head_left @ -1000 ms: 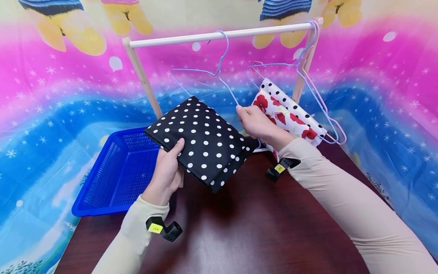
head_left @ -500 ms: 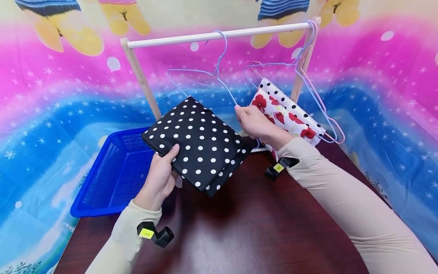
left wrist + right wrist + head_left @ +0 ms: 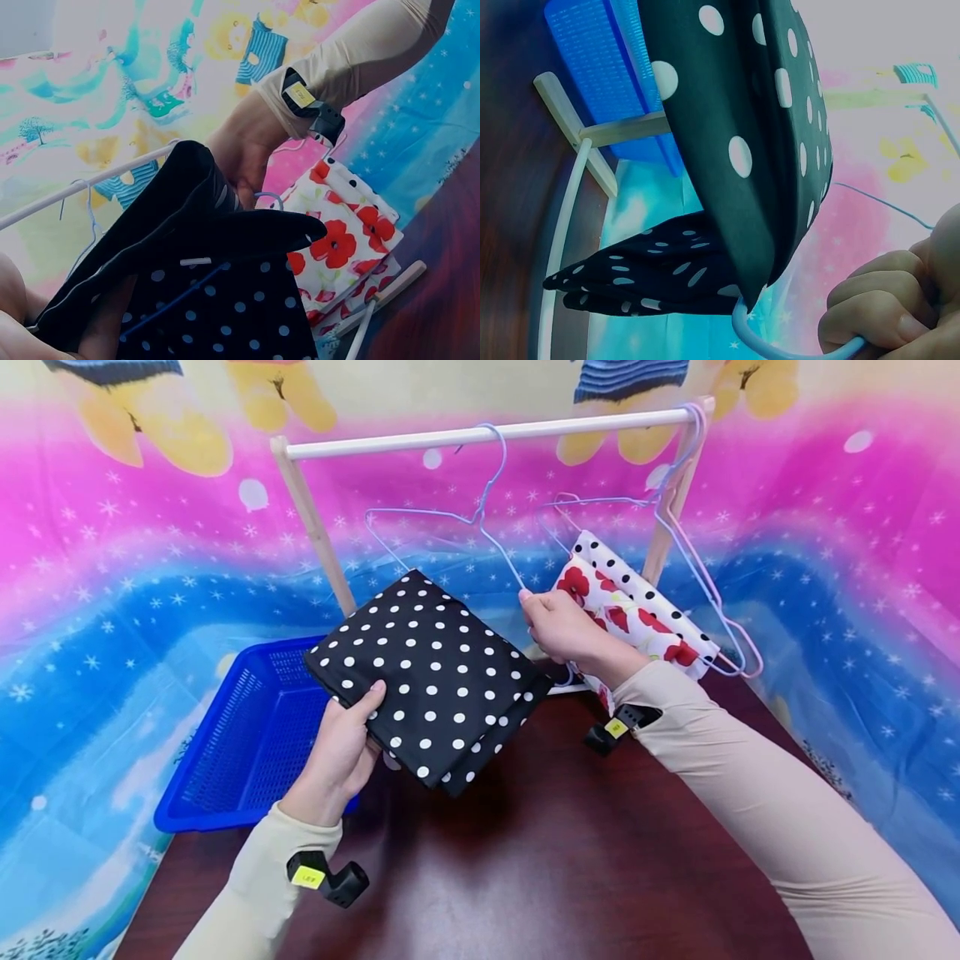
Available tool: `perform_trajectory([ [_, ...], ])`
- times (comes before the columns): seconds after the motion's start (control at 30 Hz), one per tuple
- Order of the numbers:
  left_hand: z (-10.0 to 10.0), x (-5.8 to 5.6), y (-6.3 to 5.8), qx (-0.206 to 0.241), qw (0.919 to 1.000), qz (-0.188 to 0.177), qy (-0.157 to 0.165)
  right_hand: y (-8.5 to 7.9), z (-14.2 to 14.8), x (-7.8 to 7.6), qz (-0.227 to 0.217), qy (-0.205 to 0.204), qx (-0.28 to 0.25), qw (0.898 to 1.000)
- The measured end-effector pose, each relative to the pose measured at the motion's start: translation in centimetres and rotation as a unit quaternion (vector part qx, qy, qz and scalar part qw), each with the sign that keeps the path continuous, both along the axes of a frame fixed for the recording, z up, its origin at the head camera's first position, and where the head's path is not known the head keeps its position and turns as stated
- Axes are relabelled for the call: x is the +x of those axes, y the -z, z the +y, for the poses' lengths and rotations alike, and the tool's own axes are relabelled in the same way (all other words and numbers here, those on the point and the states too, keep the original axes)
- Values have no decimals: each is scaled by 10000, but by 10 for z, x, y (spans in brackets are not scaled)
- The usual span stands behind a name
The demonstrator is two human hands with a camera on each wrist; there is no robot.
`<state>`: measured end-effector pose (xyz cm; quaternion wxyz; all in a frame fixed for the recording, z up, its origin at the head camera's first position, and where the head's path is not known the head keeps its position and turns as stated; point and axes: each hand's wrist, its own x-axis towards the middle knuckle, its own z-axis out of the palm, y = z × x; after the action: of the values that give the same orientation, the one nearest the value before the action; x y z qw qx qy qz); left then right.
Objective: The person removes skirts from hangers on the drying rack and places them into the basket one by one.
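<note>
A folded black cloth with white polka dots (image 3: 435, 681) is draped over the lower bar of a blue wire hanger (image 3: 480, 517), whose hook sits on the rack's rail. My left hand (image 3: 337, 756) pinches the cloth's near left edge, thumb on top and fingers underneath. In the left wrist view, the blue bar runs inside the fold. My right hand (image 3: 558, 625) grips the hanger's right side, fingers curled round the wire in the right wrist view. The cloth hides most of the lower bar. Right behind that hand hangs a white cloth with red flowers (image 3: 618, 618).
The wooden rack (image 3: 405, 443) stands across the back of the dark table (image 3: 540, 860). A blue plastic basket (image 3: 202, 760) is at the left. A white cloth with black dots (image 3: 645, 581) and a pink hanger (image 3: 750, 652) hang at the rack's right end.
My left hand has drawn the black polka-dot cloth a little left and toward me. My right hand keeps its grip on the hanger in about the same place.
</note>
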<state>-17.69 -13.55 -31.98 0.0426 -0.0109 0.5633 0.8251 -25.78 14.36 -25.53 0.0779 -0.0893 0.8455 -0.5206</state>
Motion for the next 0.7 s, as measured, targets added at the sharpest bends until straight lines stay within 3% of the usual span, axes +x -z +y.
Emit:
perform_trajectory([
  [0.27, -9, -1, 1, -106, 9999, 1, 87, -2, 1, 0, 90, -17, 33, 10000],
  [0.7, -15, -1, 2, -140, 9998, -80, 71, -4, 7, -1, 210, 130, 598, 9979],
])
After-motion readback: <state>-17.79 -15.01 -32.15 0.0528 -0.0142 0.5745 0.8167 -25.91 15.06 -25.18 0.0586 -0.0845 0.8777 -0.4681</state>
